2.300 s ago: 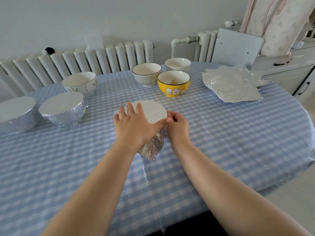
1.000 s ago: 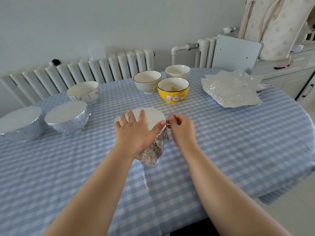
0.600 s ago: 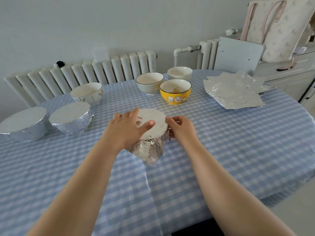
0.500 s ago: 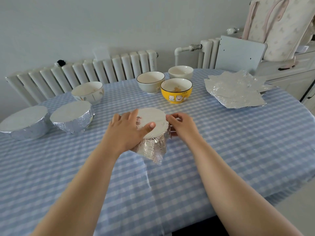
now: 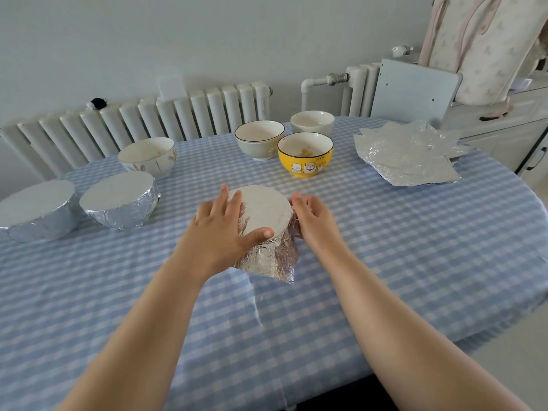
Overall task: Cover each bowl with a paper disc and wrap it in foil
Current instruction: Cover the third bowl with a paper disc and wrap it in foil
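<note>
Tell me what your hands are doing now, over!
Left hand flat on paper disc. Right hand pressing foil at bowl's side. Four bowls unwrapped. Nothing blocking.

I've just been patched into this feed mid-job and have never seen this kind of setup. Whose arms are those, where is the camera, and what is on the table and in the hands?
There is no machine here: a person works with two bare hands, and the single camera sits on their head, looking forward and down.

The left hand rests on the paper disc that covers the bowl in front, thumb on its near edge. The right hand presses the foil wrap against the bowl's right side.

On the checked tablecloth, two wrapped bowls stand at the left. Four bowls are uncovered: a white one at left, two more white ones at the back and a yellow bowl. Spare foil sheets lie at the right.
</note>
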`<state>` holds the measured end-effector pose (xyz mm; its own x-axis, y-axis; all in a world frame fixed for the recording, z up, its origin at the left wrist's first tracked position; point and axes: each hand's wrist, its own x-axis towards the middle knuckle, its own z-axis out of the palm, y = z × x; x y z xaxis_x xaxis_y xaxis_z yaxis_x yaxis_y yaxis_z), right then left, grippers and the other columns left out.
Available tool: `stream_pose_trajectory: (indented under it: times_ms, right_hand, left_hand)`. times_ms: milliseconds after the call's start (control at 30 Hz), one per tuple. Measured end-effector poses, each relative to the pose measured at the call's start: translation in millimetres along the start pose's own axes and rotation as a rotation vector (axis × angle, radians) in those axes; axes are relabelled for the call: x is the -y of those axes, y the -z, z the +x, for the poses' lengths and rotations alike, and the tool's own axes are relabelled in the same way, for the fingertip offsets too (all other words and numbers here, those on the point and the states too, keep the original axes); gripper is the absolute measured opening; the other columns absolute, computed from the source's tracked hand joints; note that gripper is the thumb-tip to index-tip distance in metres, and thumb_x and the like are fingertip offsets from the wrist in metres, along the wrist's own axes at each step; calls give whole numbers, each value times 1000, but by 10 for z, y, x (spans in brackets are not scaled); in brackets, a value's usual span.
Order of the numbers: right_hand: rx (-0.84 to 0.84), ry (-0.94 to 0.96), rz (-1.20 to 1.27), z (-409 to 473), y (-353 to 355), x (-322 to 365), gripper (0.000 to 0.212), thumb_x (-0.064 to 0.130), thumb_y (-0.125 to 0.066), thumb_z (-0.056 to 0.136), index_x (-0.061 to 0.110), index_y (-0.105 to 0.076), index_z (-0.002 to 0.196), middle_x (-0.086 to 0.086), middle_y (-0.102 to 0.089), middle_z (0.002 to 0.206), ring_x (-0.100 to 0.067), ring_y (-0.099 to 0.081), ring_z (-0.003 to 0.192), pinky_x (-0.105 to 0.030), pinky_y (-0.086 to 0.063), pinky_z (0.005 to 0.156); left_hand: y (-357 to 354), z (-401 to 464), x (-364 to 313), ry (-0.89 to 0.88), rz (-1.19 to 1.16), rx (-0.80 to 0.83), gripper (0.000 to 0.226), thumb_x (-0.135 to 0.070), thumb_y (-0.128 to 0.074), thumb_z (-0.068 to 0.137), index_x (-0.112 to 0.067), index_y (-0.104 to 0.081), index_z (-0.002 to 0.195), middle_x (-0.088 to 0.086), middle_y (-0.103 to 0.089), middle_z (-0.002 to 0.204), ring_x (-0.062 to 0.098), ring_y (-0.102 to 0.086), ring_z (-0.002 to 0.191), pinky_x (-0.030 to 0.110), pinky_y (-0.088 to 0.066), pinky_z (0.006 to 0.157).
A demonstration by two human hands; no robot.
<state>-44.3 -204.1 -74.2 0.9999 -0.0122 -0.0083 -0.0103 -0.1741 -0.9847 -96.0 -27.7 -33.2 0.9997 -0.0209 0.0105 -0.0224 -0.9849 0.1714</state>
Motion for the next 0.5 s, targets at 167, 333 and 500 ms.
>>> stream_pose_trajectory:
  times_ms: [167, 333, 500]
  right_hand:
    - [-22, 71, -97, -104, -33, -12, 21, 41, -54, 97, 21, -58, 104, 17, -63, 90, -3, -60, 84, -21, -42, 68]
    - [-33, 64, -109, -109, -59, -30, 20, 39, -50, 100, 21, -57, 101, 21, -58, 86, 3, -54, 80, -18, -36, 61]
    - [-71, 30, -22, -193, -136, -53, 24, 43, -43, 102, 21, -53, 101, 19, -57, 85, 6, -52, 76, -16, -34, 60]
  left_hand:
    - [-36, 16, 53, -47, 43, 19, 140, -102, 7, 44, -22, 4, 158, 6, 4, 166, 22, 9, 152, 42, 0, 121]
    - [-5, 8, 123, -91, 3, 28, 148, -106, 1, 37, -22, 3, 158, 4, 3, 166, 17, 6, 152, 42, -5, 122]
    - [-65, -2, 129, -77, -67, -10, 139, -103, -19, 48, -21, 1, 158, 2, 4, 166, 18, 7, 152, 44, -6, 123]
